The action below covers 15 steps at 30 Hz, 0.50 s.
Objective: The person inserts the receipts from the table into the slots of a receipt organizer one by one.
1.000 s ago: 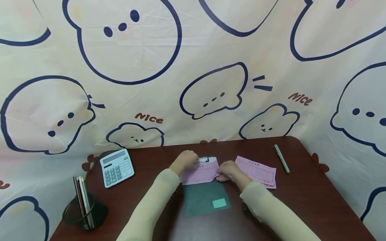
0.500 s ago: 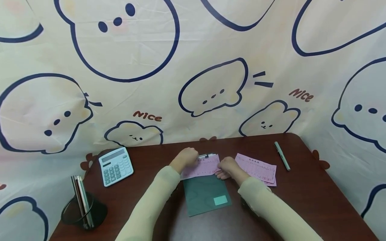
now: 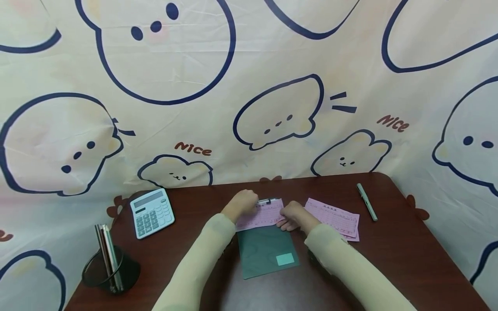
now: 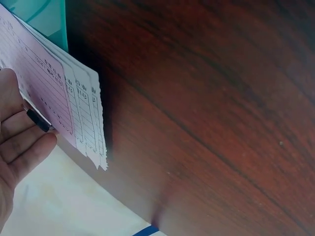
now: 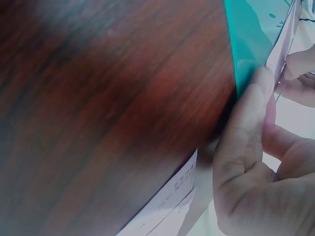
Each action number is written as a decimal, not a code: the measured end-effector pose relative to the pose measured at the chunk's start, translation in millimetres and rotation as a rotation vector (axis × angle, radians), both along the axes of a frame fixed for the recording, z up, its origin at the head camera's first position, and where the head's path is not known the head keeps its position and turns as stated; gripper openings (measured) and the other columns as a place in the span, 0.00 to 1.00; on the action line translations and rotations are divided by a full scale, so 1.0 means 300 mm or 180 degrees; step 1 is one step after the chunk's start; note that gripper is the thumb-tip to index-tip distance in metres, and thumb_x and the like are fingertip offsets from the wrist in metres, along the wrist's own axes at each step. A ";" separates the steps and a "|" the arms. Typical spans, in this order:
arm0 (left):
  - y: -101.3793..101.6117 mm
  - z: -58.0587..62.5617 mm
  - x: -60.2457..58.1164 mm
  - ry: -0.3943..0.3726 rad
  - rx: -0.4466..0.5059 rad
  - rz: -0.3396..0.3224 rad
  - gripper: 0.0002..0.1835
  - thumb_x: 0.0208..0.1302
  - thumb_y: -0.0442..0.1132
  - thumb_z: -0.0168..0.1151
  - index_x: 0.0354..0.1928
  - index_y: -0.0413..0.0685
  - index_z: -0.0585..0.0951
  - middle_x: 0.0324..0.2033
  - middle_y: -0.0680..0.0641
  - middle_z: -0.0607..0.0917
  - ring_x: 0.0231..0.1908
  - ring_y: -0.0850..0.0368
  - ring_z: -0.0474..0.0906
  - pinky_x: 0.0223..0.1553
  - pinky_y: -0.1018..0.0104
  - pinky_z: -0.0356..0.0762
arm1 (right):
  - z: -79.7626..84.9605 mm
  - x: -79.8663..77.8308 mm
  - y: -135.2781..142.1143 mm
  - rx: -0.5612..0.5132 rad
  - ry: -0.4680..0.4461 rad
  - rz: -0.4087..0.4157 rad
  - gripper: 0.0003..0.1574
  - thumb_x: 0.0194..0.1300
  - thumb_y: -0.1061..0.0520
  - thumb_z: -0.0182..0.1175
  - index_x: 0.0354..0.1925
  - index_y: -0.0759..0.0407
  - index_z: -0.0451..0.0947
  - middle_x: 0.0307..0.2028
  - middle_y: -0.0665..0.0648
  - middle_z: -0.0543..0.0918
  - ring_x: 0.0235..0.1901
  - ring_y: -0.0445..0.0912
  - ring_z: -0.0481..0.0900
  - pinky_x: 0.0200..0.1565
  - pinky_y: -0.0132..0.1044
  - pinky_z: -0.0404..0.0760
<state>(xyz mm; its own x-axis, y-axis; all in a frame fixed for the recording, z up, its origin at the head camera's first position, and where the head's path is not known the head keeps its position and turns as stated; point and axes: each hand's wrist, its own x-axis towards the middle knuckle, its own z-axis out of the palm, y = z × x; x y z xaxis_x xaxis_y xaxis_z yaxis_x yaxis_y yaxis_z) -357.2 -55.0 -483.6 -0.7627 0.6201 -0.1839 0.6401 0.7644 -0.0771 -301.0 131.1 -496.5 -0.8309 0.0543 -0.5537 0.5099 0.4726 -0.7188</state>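
In the head view my left hand [image 3: 242,204] is at the upper left of a stack of pink printed slips [image 3: 258,219]. Its fingers pinch a black binder clip [image 4: 37,119] at the stack's edge, as the left wrist view shows. White sheets lie beneath the pink one, their ends fanned and torn-edged. My right hand [image 3: 293,214] pinches the stack's right edge between thumb and fingers. A dark green folder [image 3: 266,252] with a pale label lies below the slips, partly covered by them.
Loose pink slips [image 3: 334,218] lie to the right, with a pale green pen [image 3: 367,202] beyond. At the left are a calculator [image 3: 152,213] and a black pen holder [image 3: 130,270] with several pens. A printed cloth [image 3: 272,56] hangs behind the table.
The slips have shifted slightly away from me, uncovering more of the green folder. Both hands still hold the stack, and the head view has moved a little.
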 end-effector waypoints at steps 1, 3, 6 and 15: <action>0.001 0.000 0.000 -0.0009 -0.0003 0.0011 0.07 0.58 0.39 0.60 0.23 0.49 0.80 0.18 0.54 0.76 0.21 0.61 0.63 0.30 0.67 0.69 | 0.000 0.000 -0.001 0.0000 -0.0019 -0.0015 0.22 0.68 0.57 0.51 0.52 0.74 0.68 0.20 0.60 0.84 0.16 0.48 0.82 0.19 0.34 0.77; 0.004 0.003 0.001 -0.0035 0.0015 0.0040 0.08 0.58 0.39 0.60 0.23 0.48 0.80 0.19 0.54 0.76 0.21 0.61 0.63 0.29 0.66 0.69 | 0.001 0.000 -0.001 -0.0008 -0.0041 -0.0023 0.24 0.68 0.57 0.51 0.55 0.74 0.65 0.21 0.60 0.84 0.16 0.48 0.82 0.19 0.34 0.77; 0.004 0.009 0.003 -0.0059 0.0046 0.0083 0.09 0.58 0.38 0.60 0.21 0.49 0.79 0.19 0.54 0.76 0.21 0.60 0.63 0.28 0.66 0.69 | 0.000 -0.003 -0.001 -0.0020 -0.0078 -0.0037 0.28 0.68 0.57 0.51 0.59 0.74 0.61 0.21 0.61 0.84 0.16 0.48 0.82 0.19 0.33 0.77; 0.004 0.009 0.015 -0.0064 0.0208 0.0222 0.06 0.57 0.37 0.61 0.24 0.48 0.81 0.20 0.53 0.77 0.21 0.61 0.65 0.27 0.67 0.69 | 0.013 -0.006 0.009 -0.0073 -0.0127 -0.0017 0.32 0.67 0.55 0.52 0.62 0.72 0.57 0.23 0.60 0.84 0.17 0.47 0.82 0.18 0.31 0.75</action>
